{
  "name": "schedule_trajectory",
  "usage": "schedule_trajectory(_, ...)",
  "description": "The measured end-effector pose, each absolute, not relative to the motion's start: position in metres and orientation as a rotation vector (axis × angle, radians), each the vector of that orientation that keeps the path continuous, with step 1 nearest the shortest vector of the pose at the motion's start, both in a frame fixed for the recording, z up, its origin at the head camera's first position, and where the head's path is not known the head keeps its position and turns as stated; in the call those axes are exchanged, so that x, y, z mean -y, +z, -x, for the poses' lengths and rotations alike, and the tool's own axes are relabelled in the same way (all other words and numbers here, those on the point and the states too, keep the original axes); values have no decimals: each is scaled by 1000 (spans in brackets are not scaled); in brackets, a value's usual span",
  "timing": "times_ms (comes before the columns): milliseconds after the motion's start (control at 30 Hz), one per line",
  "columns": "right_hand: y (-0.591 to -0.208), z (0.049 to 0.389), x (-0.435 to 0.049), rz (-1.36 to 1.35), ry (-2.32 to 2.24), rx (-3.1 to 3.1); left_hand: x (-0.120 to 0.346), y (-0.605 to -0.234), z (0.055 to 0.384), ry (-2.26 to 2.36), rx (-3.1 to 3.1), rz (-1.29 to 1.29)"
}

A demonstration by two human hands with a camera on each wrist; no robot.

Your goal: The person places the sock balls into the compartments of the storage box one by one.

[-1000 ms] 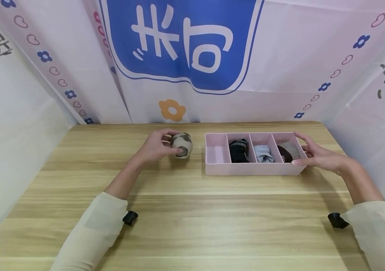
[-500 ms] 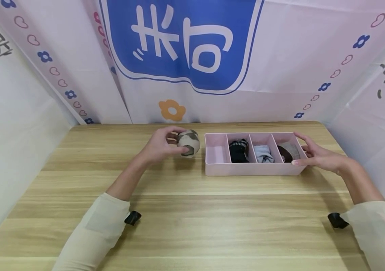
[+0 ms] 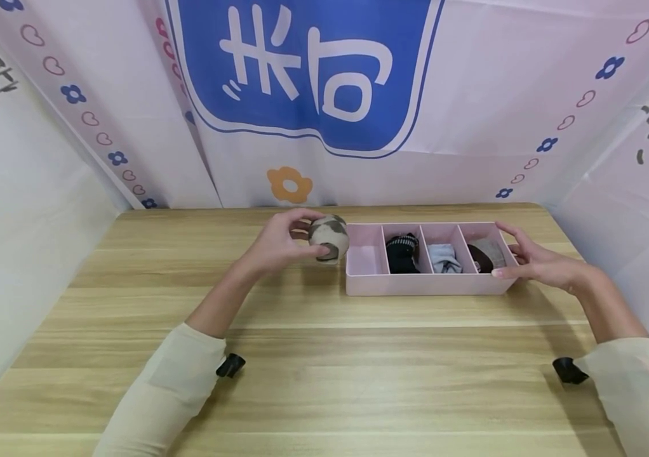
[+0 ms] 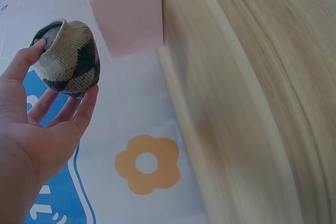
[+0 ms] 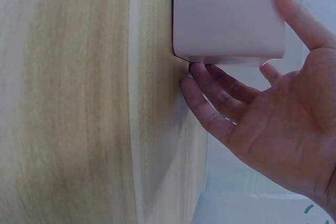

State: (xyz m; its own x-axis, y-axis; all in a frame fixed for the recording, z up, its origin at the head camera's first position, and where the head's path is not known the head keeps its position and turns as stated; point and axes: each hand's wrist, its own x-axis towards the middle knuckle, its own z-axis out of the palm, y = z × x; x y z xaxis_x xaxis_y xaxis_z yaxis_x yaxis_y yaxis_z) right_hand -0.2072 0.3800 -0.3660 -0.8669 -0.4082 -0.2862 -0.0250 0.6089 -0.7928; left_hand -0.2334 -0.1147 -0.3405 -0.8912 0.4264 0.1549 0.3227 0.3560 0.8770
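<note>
Moved sock ball (image 3: 328,237) right, now at tray (image 3: 416,285) edge; left fingers (image 3: 296,219) curled around it, right hand (image 3: 536,263) open, steadying tray.

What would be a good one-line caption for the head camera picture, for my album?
Left hand holds a rolled sock beside a pink divided tray; right hand steadies its far end.

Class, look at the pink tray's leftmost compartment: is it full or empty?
Empty. The leftmost compartment of the pink tray shows only bare pink floor; the rolled sock is in the left hand, outside it.
</note>
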Motion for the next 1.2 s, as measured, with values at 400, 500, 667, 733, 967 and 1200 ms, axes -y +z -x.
schedule_trajectory(400,-367,207,-380,351,-1179,-2389,98,-336,234,1615,-2461,-693)
schedule_trajectory(500,-367,206,-380,351,-1178,-2391,93,-334,234,1620,-2457,-703)
schedule_trajectory(667,-367,205,-380,342,-1180,-2387,81,-335,236,1607,-2459,-730)
schedule_trajectory(733,-367,205,-379,339,-1181,-2387,77,-336,237,1583,-2477,-739)
schedule_trajectory(967,-366,206,-379,340,-1162,-2399,65,-339,239,1510,-2539,-804)
schedule_trajectory(1200,-366,207,-379,328,-1131,-2412,53,-340,243,1311,-2658,-900)
